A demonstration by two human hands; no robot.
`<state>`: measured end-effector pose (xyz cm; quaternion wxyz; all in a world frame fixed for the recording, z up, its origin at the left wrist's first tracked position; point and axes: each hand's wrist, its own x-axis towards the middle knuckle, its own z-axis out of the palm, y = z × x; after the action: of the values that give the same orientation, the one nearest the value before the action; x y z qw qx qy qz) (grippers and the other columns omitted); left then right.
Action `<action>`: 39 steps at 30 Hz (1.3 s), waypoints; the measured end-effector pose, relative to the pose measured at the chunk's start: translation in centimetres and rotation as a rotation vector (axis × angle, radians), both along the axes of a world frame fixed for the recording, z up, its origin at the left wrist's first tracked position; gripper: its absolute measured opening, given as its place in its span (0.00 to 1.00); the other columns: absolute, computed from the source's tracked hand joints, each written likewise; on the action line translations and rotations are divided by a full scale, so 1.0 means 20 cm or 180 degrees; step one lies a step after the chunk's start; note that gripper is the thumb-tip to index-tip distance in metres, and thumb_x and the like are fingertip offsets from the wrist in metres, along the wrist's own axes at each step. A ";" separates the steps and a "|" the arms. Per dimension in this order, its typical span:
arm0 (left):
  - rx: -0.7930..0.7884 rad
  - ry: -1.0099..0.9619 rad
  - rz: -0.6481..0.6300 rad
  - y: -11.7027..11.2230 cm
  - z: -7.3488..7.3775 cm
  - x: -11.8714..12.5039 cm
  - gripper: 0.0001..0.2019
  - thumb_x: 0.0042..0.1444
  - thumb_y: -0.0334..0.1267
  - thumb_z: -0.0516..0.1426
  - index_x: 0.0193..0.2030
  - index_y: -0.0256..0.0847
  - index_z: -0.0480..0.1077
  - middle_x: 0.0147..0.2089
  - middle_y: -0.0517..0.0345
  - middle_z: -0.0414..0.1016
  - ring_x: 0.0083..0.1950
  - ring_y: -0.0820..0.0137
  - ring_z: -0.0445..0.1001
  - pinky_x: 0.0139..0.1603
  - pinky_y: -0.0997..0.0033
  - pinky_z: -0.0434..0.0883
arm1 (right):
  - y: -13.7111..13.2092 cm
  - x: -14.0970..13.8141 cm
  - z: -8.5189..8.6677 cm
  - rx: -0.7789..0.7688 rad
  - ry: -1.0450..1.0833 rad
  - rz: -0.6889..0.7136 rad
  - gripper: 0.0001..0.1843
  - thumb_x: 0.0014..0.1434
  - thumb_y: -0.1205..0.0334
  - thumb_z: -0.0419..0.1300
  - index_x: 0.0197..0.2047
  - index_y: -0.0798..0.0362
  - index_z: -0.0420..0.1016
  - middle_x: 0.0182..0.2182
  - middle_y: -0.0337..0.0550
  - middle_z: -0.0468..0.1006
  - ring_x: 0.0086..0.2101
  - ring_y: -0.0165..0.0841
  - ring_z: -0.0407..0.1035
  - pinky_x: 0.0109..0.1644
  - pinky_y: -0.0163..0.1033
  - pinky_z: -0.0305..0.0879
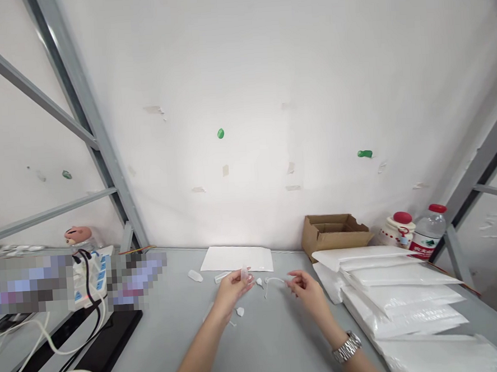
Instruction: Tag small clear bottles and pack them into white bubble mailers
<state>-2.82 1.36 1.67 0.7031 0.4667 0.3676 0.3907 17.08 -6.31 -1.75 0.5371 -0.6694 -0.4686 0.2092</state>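
Observation:
My left hand (pixel 232 293) is closed, with a small translucent whitish piece (pixel 244 272) between its fingertips. Opposite it, my right hand (pixel 309 292) pinches one end of a thin white cord (pixel 273 279), whose other part lies curled on the grey table (pixel 267 347). Beside the cord is a small white piece (pixel 259 282). Another small white piece (pixel 240 311) lies just below my left hand. A clear, elongated piece (pixel 195 275) rests to the left, and part of a similar piece (pixel 222 277) shows behind my left fingers. A white sheet or envelope (pixel 236 258) lies flat behind both hands.
Stacked white padded envelopes (pixel 402 294) fill the right side. Behind them stand an open cardboard box (pixel 336 239), a white jar with a red lid (pixel 396 230) and a plastic bottle (pixel 430 231). At left are a power strip (pixel 92 277), cables and a black flat object (pixel 102 349).

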 end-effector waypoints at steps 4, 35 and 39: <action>0.0255 0.0343 -0.0561 -0.04 0.00 0.02 0.18 0.37 0.44 0.65 0.36 0.36 0.75 0.35 0.50 0.78 0.40 0.63 0.76 0.46 0.64 0.70 | -0.02 -0.01 0.05 0.0121 0.0801 0.0007 0.13 0.44 0.52 0.59 0.28 0.54 0.72 0.22 0.43 0.75 0.25 0.36 0.70 0.31 0.41 0.68; 0.0477 0.0548 -0.1334 -0.13 0.04 0.08 0.17 0.36 0.42 0.65 0.34 0.35 0.74 0.32 0.55 0.74 0.37 0.65 0.72 0.38 0.64 0.70 | -0.09 -0.16 0.13 0.0516 0.0833 0.0796 0.17 0.48 0.45 0.60 0.32 0.48 0.80 0.34 0.46 0.77 0.38 0.39 0.70 0.43 0.42 0.68; 0.0542 0.0438 -0.1312 -0.13 0.04 0.08 0.16 0.38 0.42 0.65 0.34 0.36 0.74 0.32 0.54 0.75 0.38 0.64 0.72 0.39 0.63 0.70 | -0.10 -0.18 0.12 0.0513 0.0540 0.0915 0.16 0.50 0.45 0.59 0.31 0.48 0.80 0.37 0.47 0.75 0.41 0.39 0.69 0.46 0.42 0.67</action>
<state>-1.20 -1.28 2.46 0.6994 0.6152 0.2773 0.2356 13.48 -8.29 0.67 0.5912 -0.5304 -0.5277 0.3012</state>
